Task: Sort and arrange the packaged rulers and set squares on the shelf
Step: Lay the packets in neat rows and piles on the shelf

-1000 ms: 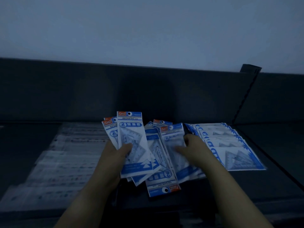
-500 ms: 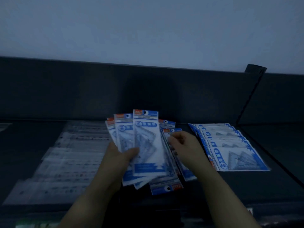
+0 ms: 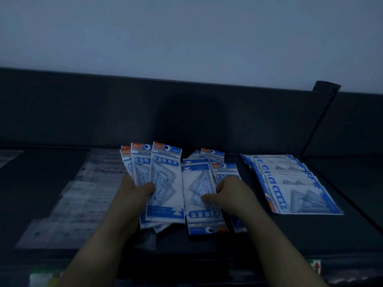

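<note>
— Where are the set square packs right now?

— Several blue-and-white set square packs (image 3: pixel 165 183) are fanned upright in the left hand (image 3: pixel 132 195), thumb pressed across the front one, orange labels at the top. Just to their right, an upside-down pack (image 3: pixel 202 195) lies on the dark shelf (image 3: pixel 310 235), its label at the near end.

— And the right hand?

— The right hand (image 3: pixel 230 193) is curled, its thumb and fingers pinching that upside-down pack. More loose packs (image 3: pixel 212 155) lie under and beyond it.

— Anything already arranged?

— A tidy overlapping row of packs (image 3: pixel 290 189) lies sideways further right, running from far to near, well apart from the hands. On the left of the shelf lie clear packaged rulers (image 3: pixel 83 193) in an overlapping stack, blurred in the dim light. The shelf's dark back panel (image 3: pixel 186 112) rises behind everything.
</note>
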The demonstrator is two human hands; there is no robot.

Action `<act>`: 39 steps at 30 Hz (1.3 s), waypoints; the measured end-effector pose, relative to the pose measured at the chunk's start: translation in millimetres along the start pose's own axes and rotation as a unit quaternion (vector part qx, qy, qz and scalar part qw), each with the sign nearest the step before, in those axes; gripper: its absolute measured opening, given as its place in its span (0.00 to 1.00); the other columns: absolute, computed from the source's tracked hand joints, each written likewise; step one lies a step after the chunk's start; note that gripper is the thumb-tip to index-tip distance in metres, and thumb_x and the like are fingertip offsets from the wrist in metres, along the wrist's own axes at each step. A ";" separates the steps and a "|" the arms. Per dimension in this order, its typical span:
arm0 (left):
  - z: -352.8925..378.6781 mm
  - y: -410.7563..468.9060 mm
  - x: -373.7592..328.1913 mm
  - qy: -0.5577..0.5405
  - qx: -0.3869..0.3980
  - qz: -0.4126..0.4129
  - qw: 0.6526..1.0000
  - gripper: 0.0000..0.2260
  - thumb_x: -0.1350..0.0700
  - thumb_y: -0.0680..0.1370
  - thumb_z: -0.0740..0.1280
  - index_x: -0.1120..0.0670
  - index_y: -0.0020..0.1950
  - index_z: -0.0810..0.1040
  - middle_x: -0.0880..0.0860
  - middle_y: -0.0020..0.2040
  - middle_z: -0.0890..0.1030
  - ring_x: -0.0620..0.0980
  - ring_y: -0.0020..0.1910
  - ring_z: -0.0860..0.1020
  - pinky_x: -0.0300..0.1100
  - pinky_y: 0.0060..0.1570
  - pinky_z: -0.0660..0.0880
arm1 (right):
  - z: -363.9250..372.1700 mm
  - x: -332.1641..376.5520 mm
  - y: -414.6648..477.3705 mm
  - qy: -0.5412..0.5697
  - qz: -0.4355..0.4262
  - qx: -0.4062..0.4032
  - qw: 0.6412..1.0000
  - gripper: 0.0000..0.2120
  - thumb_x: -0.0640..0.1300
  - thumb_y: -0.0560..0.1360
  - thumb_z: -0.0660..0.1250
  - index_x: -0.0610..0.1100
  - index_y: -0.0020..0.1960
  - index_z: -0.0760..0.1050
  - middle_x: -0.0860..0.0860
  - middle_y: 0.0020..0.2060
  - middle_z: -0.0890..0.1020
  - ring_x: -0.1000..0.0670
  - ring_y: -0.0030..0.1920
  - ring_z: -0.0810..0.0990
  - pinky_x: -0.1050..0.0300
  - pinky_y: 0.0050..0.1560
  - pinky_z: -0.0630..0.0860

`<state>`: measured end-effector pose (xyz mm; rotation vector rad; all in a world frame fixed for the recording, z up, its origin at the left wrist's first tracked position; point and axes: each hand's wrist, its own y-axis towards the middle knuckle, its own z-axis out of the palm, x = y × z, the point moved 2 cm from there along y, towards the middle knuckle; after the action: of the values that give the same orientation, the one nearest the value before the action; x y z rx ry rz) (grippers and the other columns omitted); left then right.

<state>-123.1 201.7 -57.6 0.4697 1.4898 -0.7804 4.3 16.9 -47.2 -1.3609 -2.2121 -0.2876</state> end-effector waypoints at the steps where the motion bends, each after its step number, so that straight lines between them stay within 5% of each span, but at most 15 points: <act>1: -0.4 -0.9 -0.7 0.000 0.001 -0.001 1.000 0.17 0.68 0.76 0.63 0.59 0.64 0.69 0.62 0.54 0.79 0.58 0.45 0.80 0.43 0.32 0.76 | -0.9 -1.1 1.4 0.023 -0.002 0.010 1.000 0.24 0.53 0.67 0.74 0.46 0.28 0.60 0.52 0.23 0.63 0.53 0.23 0.61 0.60 0.28 0.58; 6: -2.5 -6.9 -6.8 -0.024 0.007 -0.002 1.000 0.15 0.69 0.77 0.61 0.59 0.62 0.71 0.61 0.50 0.80 0.59 0.43 0.80 0.47 0.36 0.77 | -17.1 -4.3 1.9 0.225 -0.001 -0.023 0.974 0.10 0.45 0.73 0.71 0.38 0.41 0.75 0.46 0.35 0.77 0.49 0.33 0.75 0.56 0.34 0.71; 10: 1.8 -17.2 -13.6 -0.036 0.036 -0.020 0.999 0.11 0.70 0.76 0.57 0.57 0.50 0.75 0.57 0.38 0.81 0.55 0.33 0.80 0.42 0.25 0.75 | -40.4 -10.9 -2.8 0.384 0.002 -0.004 0.923 0.05 0.42 0.76 0.67 0.41 0.48 0.79 0.42 0.42 0.84 0.47 0.37 0.82 0.54 0.38 0.79; 15: 17.7 -26.0 -15.1 -0.081 0.133 -0.029 0.987 0.05 0.59 0.78 0.65 0.58 0.52 0.79 0.56 0.38 0.85 0.55 0.33 0.83 0.42 0.27 0.78 | -50.9 1.5 -9.1 0.198 -0.080 0.111 0.971 0.03 0.45 0.72 0.72 0.53 0.44 0.82 0.52 0.41 0.85 0.55 0.42 0.83 0.65 0.42 0.76; 18: 24.3 -27.8 -13.0 -0.029 0.142 0.000 0.989 0.10 0.59 0.74 0.70 0.56 0.55 0.79 0.57 0.43 0.85 0.56 0.38 0.84 0.44 0.31 0.79 | -49.8 6.1 -4.1 0.213 -0.082 0.070 0.971 0.06 0.47 0.68 0.76 0.54 0.44 0.82 0.49 0.42 0.85 0.52 0.43 0.84 0.58 0.47 0.79; 21: 23.5 -24.9 -12.4 -0.059 0.073 0.009 0.996 0.10 0.58 0.74 0.71 0.55 0.55 0.79 0.56 0.43 0.85 0.56 0.37 0.84 0.43 0.27 0.77 | -50.0 -3.1 1.7 0.346 -0.027 -0.031 0.938 0.11 0.50 0.69 0.74 0.51 0.51 0.81 0.49 0.48 0.84 0.57 0.40 0.82 0.61 0.36 0.77; 23: 20.7 -19.7 -12.3 -0.103 0.035 0.024 0.994 0.13 0.58 0.75 0.71 0.55 0.59 0.77 0.58 0.48 0.84 0.57 0.41 0.83 0.42 0.25 0.76 | -44.6 -8.7 -0.3 0.452 0.019 -0.006 0.892 0.17 0.50 0.69 0.73 0.46 0.56 0.79 0.47 0.51 0.83 0.52 0.44 0.83 0.59 0.35 0.78; 27: 29.0 -15.1 -5.8 -0.121 0.050 0.041 0.990 0.17 0.59 0.75 0.71 0.56 0.63 0.75 0.59 0.53 0.83 0.59 0.45 0.82 0.44 0.29 0.78 | -24.9 0.0 -9.7 0.509 0.022 0.069 0.858 0.14 0.39 0.70 0.73 0.39 0.54 0.77 0.43 0.45 0.85 0.42 0.42 0.85 0.51 0.42 0.83; 32: 32.0 -13.4 1.9 -0.120 0.054 -0.008 0.991 0.12 0.53 0.75 0.70 0.57 0.56 0.79 0.61 0.50 0.83 0.60 0.45 0.82 0.48 0.38 0.77 | -39.7 -10.4 3.8 0.606 0.026 -0.032 0.794 0.08 0.31 0.72 0.68 0.37 0.50 0.77 0.40 0.44 0.85 0.42 0.44 0.84 0.48 0.45 0.83; 36: 28.5 -13.4 -4.2 -0.127 0.102 -0.021 0.986 0.20 0.48 0.70 0.72 0.55 0.60 0.79 0.59 0.52 0.84 0.61 0.47 0.83 0.48 0.37 0.78 | -49.5 -13.9 5.2 0.540 -0.008 0.005 0.842 0.08 0.31 0.73 0.67 0.38 0.51 0.78 0.42 0.45 0.85 0.44 0.44 0.85 0.52 0.42 0.83; 39: 41.2 -22.6 -7.9 -0.078 0.163 0.006 0.983 0.16 0.54 0.70 0.73 0.54 0.57 0.79 0.56 0.46 0.85 0.57 0.42 0.84 0.46 0.35 0.80 | -39.1 -0.1 5.3 0.483 -0.021 0.037 0.874 0.07 0.31 0.72 0.69 0.38 0.49 0.78 0.43 0.44 0.85 0.44 0.43 0.85 0.53 0.40 0.82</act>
<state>-109.6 158.3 -43.3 0.6469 1.2159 -1.0349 21.5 2.3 -14.8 -0.8240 -1.3757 -0.7101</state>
